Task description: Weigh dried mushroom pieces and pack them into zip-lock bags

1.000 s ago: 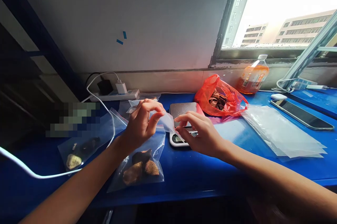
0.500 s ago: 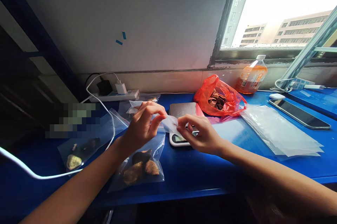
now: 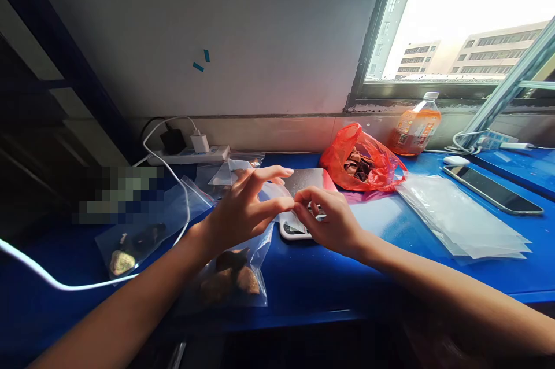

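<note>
My right hand (image 3: 332, 218) has thumb and forefinger pinched on the edge of a translucent plastic bag (image 3: 274, 191). My left hand (image 3: 254, 201) is open, forefinger stretched and apart from the thumb. Its thumb tip meets my right fingertips, and part of the bag shows between thumb and forefinger. Behind and below the hands stands a kitchen scale (image 3: 299, 181), its display partly covered. A clear zip bag holding several brown, stone-like chunks (image 3: 248, 280) lies under my left wrist. Another clear bag (image 3: 162, 210), with a pale yellow lump and dark pieces, lies farther left.
A red plastic bag (image 3: 336, 163) with dried brown pieces stands behind the scale, near an orange drink bottle (image 3: 414, 126). Flat plastic bags (image 3: 463, 218) and a phone (image 3: 492, 188) lie right. A white cable (image 3: 56, 282) runs left from the power strip (image 3: 214, 154).
My left thumb and forefinger have parted from their pinch on the bag and moved right to my right fingertips. My right hand has kept its pinch, almost in place.
</note>
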`<state>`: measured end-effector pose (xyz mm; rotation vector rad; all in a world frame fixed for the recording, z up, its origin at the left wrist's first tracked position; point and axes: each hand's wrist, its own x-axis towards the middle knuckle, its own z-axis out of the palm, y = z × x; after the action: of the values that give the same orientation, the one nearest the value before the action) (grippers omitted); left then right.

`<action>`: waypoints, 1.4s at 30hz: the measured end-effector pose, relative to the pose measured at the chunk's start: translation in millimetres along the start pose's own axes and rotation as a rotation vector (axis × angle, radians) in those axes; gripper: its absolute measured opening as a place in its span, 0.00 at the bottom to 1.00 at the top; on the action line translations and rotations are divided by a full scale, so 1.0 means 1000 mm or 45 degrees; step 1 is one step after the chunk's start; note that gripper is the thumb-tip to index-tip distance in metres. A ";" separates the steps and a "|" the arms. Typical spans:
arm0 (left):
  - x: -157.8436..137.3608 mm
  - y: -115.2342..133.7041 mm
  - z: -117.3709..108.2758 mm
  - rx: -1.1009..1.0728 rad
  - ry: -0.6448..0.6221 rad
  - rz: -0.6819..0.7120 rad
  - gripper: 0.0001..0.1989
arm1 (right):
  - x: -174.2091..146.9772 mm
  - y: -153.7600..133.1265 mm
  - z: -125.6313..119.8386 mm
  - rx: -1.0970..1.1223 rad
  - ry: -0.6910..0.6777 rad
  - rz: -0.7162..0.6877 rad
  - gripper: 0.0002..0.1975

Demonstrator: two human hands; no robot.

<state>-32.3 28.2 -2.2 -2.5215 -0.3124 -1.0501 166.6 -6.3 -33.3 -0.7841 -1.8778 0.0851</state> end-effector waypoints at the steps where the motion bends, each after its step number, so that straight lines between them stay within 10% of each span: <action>1: 0.001 0.000 -0.001 0.009 0.012 0.006 0.10 | 0.000 -0.001 0.000 0.016 -0.008 0.017 0.05; 15: 0.002 0.002 0.009 0.054 0.090 -0.145 0.07 | 0.015 0.024 -0.006 0.155 0.201 0.552 0.07; 24: -0.021 -0.035 0.031 -0.350 0.156 -0.734 0.52 | 0.022 0.002 -0.043 0.277 -0.210 0.145 0.04; 31: -0.007 -0.026 0.018 -1.176 -0.020 -1.231 0.19 | 0.022 0.011 -0.057 0.386 -0.059 0.268 0.07; 38: 0.003 -0.015 0.008 -1.202 0.338 -1.238 0.18 | 0.023 0.028 -0.056 0.290 0.252 0.313 0.06; 42: 0.000 -0.017 0.012 -1.250 0.445 -1.203 0.17 | 0.021 0.025 -0.056 0.089 0.096 0.215 0.03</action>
<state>-30.7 48.4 -5.0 -2.8852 -1.1934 -2.4506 221.5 8.9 -1.6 -0.8849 -1.7262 0.2234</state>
